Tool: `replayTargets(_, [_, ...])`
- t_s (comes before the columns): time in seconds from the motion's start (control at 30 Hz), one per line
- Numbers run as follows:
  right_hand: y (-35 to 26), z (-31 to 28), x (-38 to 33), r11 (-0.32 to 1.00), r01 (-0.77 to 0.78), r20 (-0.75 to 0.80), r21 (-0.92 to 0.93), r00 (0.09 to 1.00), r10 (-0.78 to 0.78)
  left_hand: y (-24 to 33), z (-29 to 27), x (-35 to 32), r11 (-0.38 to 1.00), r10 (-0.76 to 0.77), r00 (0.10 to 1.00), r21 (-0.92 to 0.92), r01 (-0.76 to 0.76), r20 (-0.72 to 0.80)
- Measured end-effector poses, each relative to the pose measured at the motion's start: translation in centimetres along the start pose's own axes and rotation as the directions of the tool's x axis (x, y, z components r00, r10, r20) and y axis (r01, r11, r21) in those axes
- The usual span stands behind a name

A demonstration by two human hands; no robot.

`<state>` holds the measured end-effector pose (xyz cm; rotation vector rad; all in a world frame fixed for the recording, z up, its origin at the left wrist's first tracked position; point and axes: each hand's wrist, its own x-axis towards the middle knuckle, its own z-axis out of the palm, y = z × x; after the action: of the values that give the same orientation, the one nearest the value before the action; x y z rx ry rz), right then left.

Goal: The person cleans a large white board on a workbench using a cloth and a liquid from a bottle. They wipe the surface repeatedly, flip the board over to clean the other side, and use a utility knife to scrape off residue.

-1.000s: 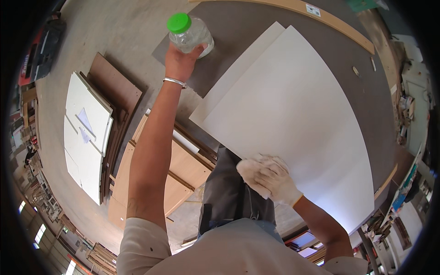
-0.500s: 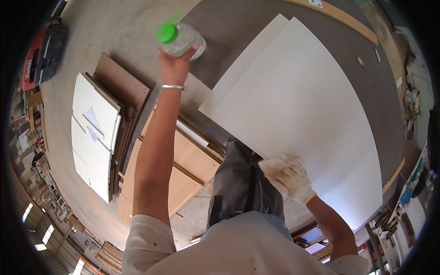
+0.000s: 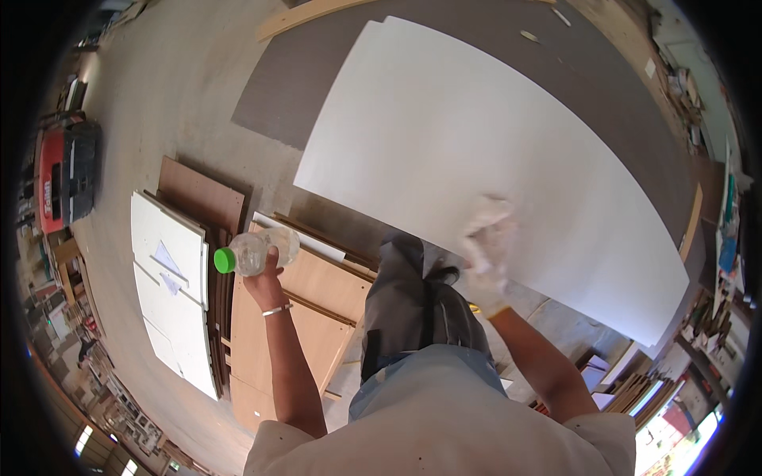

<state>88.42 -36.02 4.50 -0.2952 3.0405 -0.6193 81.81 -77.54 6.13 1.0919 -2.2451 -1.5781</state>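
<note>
My left hand [image 3: 266, 270] holds a clear plastic bottle with a green cap [image 3: 255, 251], tipped on its side, out over the stacked boards to my left. A metal bangle sits on that wrist. My right hand [image 3: 488, 250] wears a pale glove and presses a white cloth [image 3: 490, 216] flat against a large white panel [image 3: 476, 151]. The panel lies on a dark grey sheet [image 3: 619, 87] in front of me. My grey trousers [image 3: 417, 309] show below, close to the panel's near edge.
Brown wooden boards [image 3: 305, 317] and white panels [image 3: 171, 278] lie stacked on the concrete floor at my left. A red machine [image 3: 63, 178] stands at the far left. Shelves with clutter [image 3: 714, 262] line the right side. A wooden strip [image 3: 305, 16] lies at the top.
My left hand has swung the bottle from over the far edge of the grey sheet back down to my left side. My right hand has slid the cloth further onto the white panel.
</note>
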Motion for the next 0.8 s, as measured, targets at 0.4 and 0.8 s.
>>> replayTargets(0.4, [19.7, -1.2, -26.9, 0.720, -0.693, -0.286, 0.006, 0.689, 0.666, 1.0, 3.7, -17.0, 0.999, 0.011, 0.931, -0.033, 0.001, 0.365])
replayTargets(0.8, [6.1, 3.6, -13.4, 0.933, -0.358, -0.392, 0.034, 0.854, 0.342, -3.0, 4.5, -25.3, 0.997, -0.060, 0.833, 0.075, 0.022, 0.549])
